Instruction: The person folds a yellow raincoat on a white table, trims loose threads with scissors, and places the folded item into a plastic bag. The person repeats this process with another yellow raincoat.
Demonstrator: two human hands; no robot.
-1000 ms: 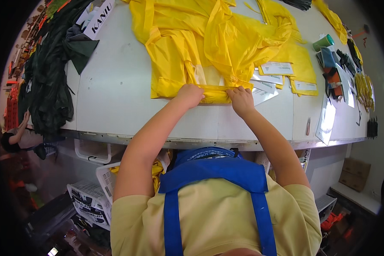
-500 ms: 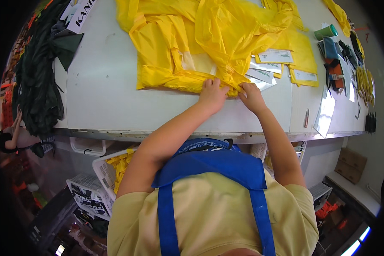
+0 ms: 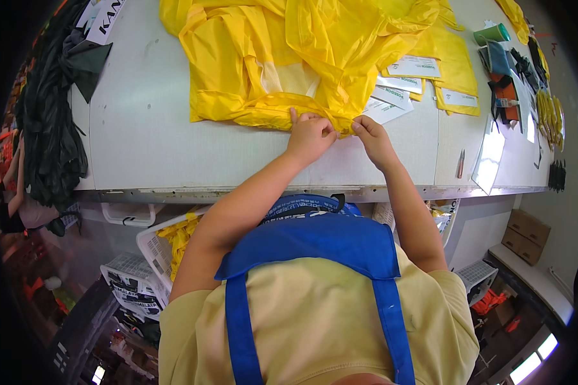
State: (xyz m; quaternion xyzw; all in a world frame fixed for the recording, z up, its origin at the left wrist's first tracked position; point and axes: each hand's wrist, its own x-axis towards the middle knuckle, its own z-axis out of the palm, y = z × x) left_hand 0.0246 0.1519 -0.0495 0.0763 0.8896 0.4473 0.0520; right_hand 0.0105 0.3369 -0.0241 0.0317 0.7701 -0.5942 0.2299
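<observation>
A large yellow garment (image 3: 237,70), thin and crumpled, is spread over the far part of the white table (image 3: 148,147), its near hem toward me. My left hand (image 3: 311,135) is curled on that hem, its fingers closed on the cloth. Just to its right, my right hand (image 3: 372,138) pinches the bunched edge between thumb and fingers. The fingertips of both hands are close together at the gathered corner. A pale mesh lining (image 3: 279,78) shows in the garment's opening. Beside the right hand, white printed cards (image 3: 388,106) lie partly under the yellow cloth.
Dark green garments (image 3: 51,128) are heaped at the left, by a white box (image 3: 103,22). Flat yellow packs (image 3: 456,70), a green roll (image 3: 491,34) and a small cutter (image 3: 460,163) lie on the right. Under the table edge stands a white basket (image 3: 151,247) holding yellow cloth. Another person (image 3: 19,192) is at far left.
The garment has shifted slightly left and away in the picture, as have table and hands. My left hand's fingers have curled more, and both hands still grip the hem.
</observation>
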